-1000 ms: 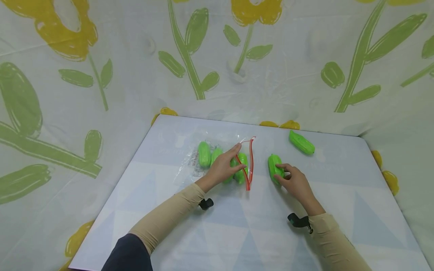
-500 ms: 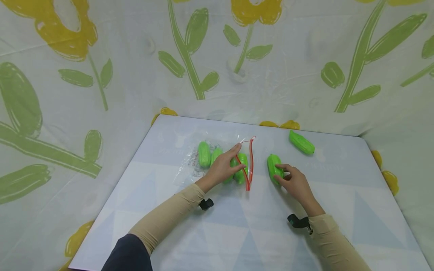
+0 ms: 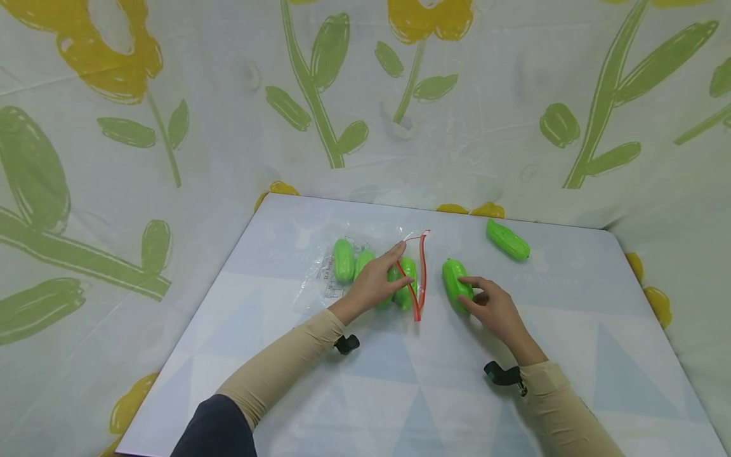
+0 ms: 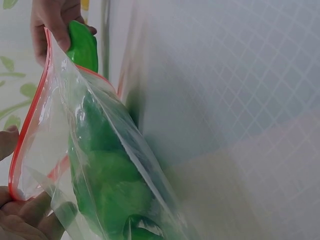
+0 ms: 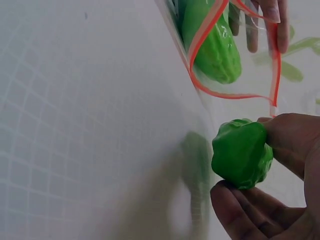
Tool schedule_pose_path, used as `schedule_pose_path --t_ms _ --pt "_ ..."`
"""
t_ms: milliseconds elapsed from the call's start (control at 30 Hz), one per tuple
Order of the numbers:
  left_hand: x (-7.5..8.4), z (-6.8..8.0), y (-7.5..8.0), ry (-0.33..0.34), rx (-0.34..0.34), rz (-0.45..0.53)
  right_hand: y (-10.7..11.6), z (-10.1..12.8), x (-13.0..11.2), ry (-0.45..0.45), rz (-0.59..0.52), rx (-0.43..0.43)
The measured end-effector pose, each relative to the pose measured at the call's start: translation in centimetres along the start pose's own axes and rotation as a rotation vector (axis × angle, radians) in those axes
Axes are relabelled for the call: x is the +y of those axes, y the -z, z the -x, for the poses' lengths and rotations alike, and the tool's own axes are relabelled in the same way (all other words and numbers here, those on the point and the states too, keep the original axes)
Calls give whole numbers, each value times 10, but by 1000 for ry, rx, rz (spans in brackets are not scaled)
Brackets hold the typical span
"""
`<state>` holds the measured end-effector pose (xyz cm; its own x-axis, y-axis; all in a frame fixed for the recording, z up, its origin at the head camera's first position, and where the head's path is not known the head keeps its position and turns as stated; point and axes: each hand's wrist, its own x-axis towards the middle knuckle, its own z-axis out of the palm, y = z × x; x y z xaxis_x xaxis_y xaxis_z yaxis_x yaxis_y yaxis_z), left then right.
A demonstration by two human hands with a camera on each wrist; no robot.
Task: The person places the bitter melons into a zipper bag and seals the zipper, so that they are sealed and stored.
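My left hand (image 3: 377, 279) holds up the rim of a clear zip bag (image 3: 316, 279) with a red-edged mouth. Several bright green, bumpy toy cucumbers (image 3: 344, 260) lie inside it. The red mouth gapes towards the right, as the right wrist view shows with one cucumber (image 5: 212, 45) just within. To the right of that mouth, my right hand (image 3: 499, 311) pinches another green toy cucumber (image 3: 454, 282) between thumb and fingers. Seen from the right wrist, its blunt end (image 5: 240, 152) is close over the table, above its shadow.
One more green cucumber (image 3: 508, 240) lies near the back right of the pale table (image 3: 354, 412). A white cloth (image 3: 228, 95) printed with yellow flowers and green leaves hangs behind and along the sides.
My right hand has shifted slightly left, carrying its cucumber closer to the bag's mouth. The left hand and the bag have stayed in place.
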<state>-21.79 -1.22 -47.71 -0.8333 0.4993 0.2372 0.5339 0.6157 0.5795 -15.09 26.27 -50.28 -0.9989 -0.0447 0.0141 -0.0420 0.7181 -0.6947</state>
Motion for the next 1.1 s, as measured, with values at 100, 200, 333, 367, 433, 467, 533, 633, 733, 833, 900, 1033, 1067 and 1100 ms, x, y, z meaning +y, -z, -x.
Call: schedule_pose_path --t_ms 100,200,333,367,433,467,533,633,733,833,900,1033,1067,1100 --pt "0 0 0 -3 3 -2 0 0 0 34 -11 1" --pt "0 0 0 -8 5 -6 0 1 -1 60 -25 -1" --pt "1 0 1 -11 5 -3 0 1 -4 91 -50 -6" --pt "1 0 1 -11 4 -3 -1 2 -4 104 -55 -8" --pt "2 0 2 -10 1 -5 -1 1 -5 120 -64 -11" --pt "2 0 2 -10 0 -6 -2 1 -6 128 -68 -15" --pt "2 0 2 -11 -1 -9 -3 0 -6 138 -74 -19" --pt "2 0 2 -9 -3 -9 -5 -2 -8 155 -81 -33" --pt "2 0 2 -5 -4 -7 -8 -4 -9 173 -84 -47" --pt "2 0 2 -5 -6 -8 -10 -6 -10 178 -74 -59" --pt "2 0 2 -8 -5 -11 -11 -7 -12 179 -61 -65" --pt "3 0 3 -2 -4 -10 -13 -9 -15 183 -50 -63" --pt "3 0 4 -1 -4 -8 -14 -10 -16 185 -49 -62" --pt "3 0 4 0 -3 -6 -15 -10 -17 182 -48 -61"
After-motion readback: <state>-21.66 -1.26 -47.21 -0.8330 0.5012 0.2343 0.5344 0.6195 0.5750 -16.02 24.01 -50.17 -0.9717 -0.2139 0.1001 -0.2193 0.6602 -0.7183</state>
